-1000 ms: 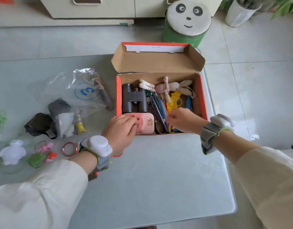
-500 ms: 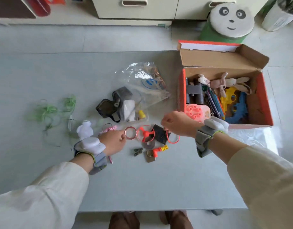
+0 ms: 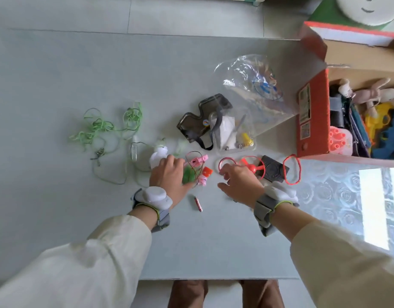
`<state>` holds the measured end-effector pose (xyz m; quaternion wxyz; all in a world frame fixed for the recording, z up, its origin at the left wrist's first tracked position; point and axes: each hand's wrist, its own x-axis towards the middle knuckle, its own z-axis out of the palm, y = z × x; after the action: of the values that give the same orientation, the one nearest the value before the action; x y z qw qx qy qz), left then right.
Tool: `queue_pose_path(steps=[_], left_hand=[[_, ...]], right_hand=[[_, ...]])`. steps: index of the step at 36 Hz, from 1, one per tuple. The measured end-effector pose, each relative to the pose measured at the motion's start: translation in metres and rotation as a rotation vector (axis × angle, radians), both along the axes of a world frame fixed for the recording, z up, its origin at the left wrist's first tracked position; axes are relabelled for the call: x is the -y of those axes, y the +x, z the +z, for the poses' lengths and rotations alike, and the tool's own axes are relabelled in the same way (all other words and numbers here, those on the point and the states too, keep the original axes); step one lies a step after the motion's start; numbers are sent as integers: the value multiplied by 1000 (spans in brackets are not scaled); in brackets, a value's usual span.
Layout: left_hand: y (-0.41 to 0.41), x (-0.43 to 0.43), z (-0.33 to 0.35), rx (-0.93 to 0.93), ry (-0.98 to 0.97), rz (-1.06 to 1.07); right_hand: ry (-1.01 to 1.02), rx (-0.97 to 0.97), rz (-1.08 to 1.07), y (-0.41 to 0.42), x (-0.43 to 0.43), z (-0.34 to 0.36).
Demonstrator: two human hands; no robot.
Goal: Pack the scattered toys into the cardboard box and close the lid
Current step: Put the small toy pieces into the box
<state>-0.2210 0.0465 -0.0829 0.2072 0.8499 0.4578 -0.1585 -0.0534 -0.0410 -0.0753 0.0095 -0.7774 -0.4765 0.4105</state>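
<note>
**Both hands low over the loose toys, box open at the right**

The box point(image 3: 311, 121) stands at the right end of the surface point(image 3: 58, 63), its lid up at the back, with a plush rabbit point(image 3: 369, 94) and other toys inside.

The left hand point(image 3: 169, 176) lies over a green toy point(image 3: 188, 176), which sits between thumb and fingers. Blur hides whether it is gripped. A white figure point(image 3: 158, 152) is just beside the fingers.

The right hand point(image 3: 238, 183) has its fingers curled, tips at the near rim of a pink ring point(image 3: 227, 162), thumb held apart. I cannot tell if it holds the ring.

A red propeller point(image 3: 251, 167), black square point(image 3: 272, 171), red band point(image 3: 291, 170), crayon point(image 3: 198, 203), bag point(image 3: 253, 90) and green string point(image 3: 102, 127) lie loose.
</note>
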Motion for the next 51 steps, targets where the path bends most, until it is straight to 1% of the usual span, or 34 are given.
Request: queue_pose_path(steps=[4,9,12,14,17,22,23,25,27,31,34,37,42,48,51], left_hand=[[8,2,-16,-55,22,-55],[8,2,-23,8,4,-15],[3,-5,-20,51,-45,30],[-1,-8,-18,56,-57,18],[-8,-14,-17,27,-52,15],[-9,-22,-13,5,-123,52],[-10,-22,-12,6,-139,57],[-10,-23,-9,4,-171,66],[-10,-22,-7,-6,-182,51],[-10,-16,2,-19,-181,39],[-8,-15,15,-35,-192,34],[-4,-16,34,-44,-210,40],[10,-25,89,104,-183,21],[26,-27,133,337,-278,10],[36,-23,160,414,-318,-11]], right_hand=[[48,70,-21,-20,-5,-15],[75,143,-39,-36,-19,-26],[57,149,-48,-42,-27,-29],[60,130,-78,-42,-28,-31],[111,55,-156,-42,-28,-30],[242,-88,-385,-33,-30,-2],[245,-151,-447,-29,-32,8],[241,-358,-577,-20,-34,34],[231,-541,-655,-9,-36,60],[296,-727,-765,10,-42,102],[323,-813,-762,18,-47,131],[348,-823,-719,20,-50,160],[379,-798,-662,17,-47,219],[393,-815,-605,11,-46,260],[415,-791,-565,13,-40,287]])
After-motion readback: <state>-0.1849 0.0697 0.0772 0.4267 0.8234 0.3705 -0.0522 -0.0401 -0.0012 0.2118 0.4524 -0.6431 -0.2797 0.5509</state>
